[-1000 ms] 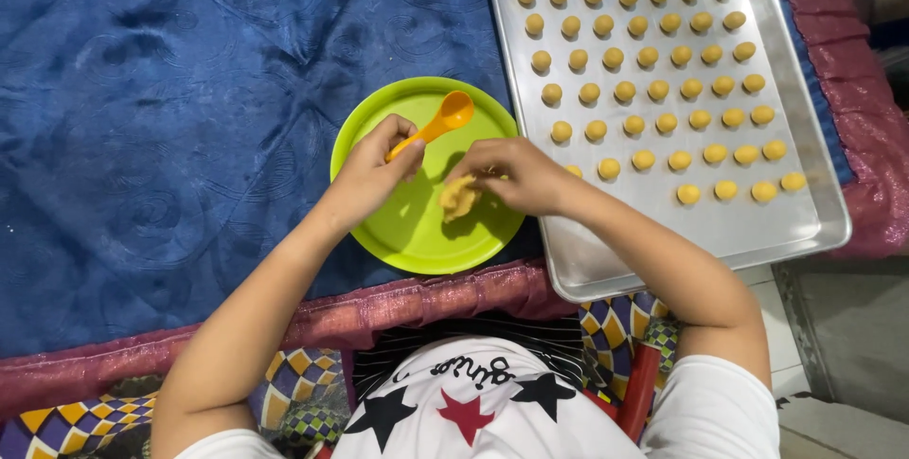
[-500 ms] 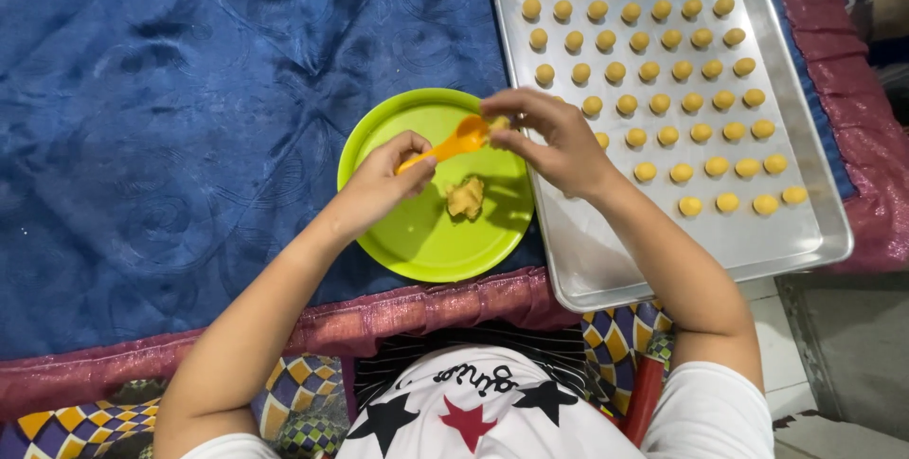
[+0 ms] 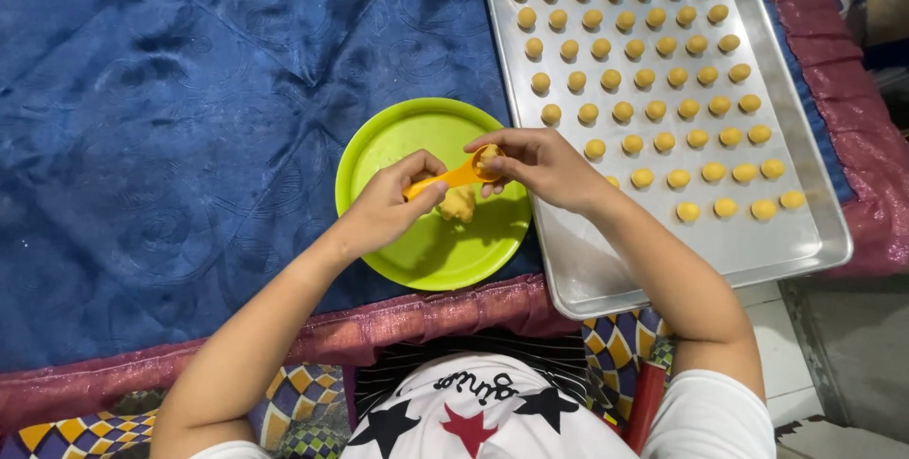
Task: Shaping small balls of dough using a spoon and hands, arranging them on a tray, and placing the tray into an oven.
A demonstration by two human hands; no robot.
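Observation:
My left hand [image 3: 388,205] grips the handle of a small orange spoon [image 3: 453,178] above a lime green plate [image 3: 417,251]. My right hand [image 3: 540,167] pinches yellow dough at the spoon's bowl with its fingertips. A small lump of yellow dough [image 3: 458,203] lies on the plate just under the spoon. To the right, a silver baking tray [image 3: 757,241] carries several rows of small yellow dough balls [image 3: 644,80].
The plate and tray rest on a dark blue patterned cloth [image 3: 170,127] with a maroon border [image 3: 284,345]. A checkered fabric shows near my lap. Grey floor lies beyond the tray's right edge.
My right hand left the dough lump on the plate and rose to the spoon's bowl. The spoon tilted lower and both hands now meet over the plate's right side.

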